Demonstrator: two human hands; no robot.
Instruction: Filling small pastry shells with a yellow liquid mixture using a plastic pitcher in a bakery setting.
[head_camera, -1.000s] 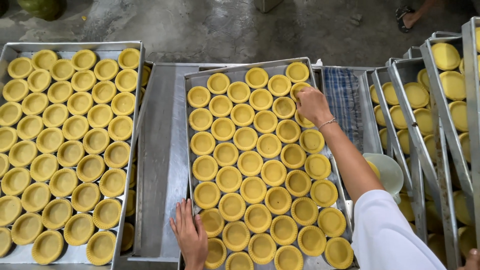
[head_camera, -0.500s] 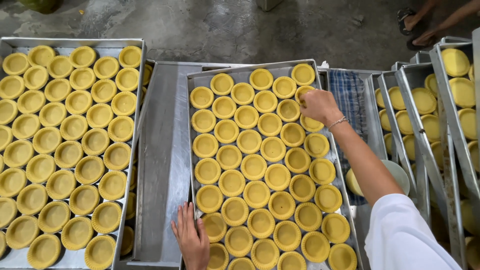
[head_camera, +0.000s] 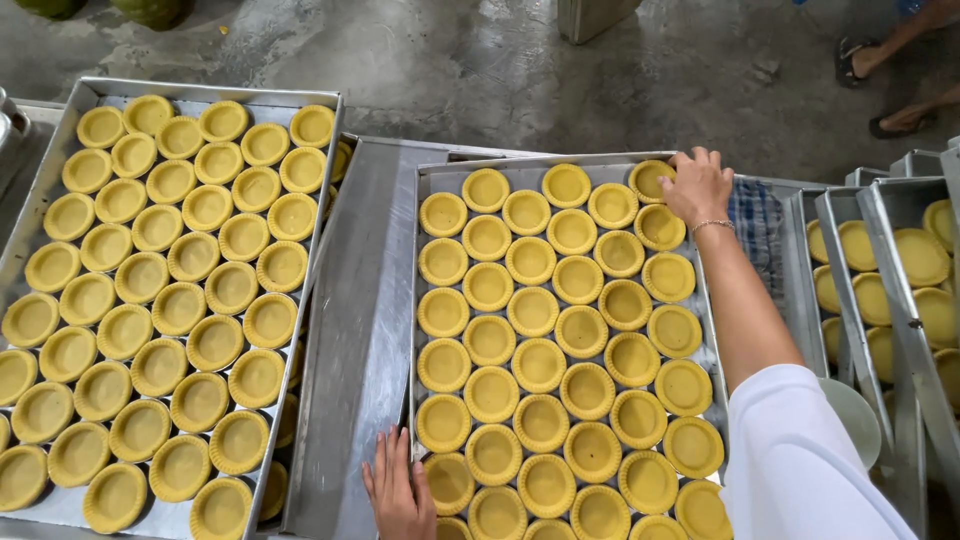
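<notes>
A metal baking tray (head_camera: 432, 172) in the middle holds several rows of round yellow tart shells (head_camera: 540, 365). My right hand (head_camera: 696, 186) reaches to the tray's far right corner, fingers resting on the corner shell (head_camera: 648, 180) and the rim. A thin bracelet is on that wrist and a white sleeve covers my upper arm. My left hand (head_camera: 400, 490) lies flat on the tray's near left edge, fingers spread, touching the rim beside a shell.
A second tray (head_camera: 90, 92) full of tart shells sits at the left. Narrow stacked trays (head_camera: 868, 215) with more shells stand at the right, with a checked cloth (head_camera: 758, 222) and a pale bowl (head_camera: 850, 415). Another person's sandalled feet (head_camera: 880, 60) are on the concrete floor beyond.
My right hand has moved from the right edge of the tray up to its far right corner. The view has shifted slightly. My left hand has stayed on the near left edge.
</notes>
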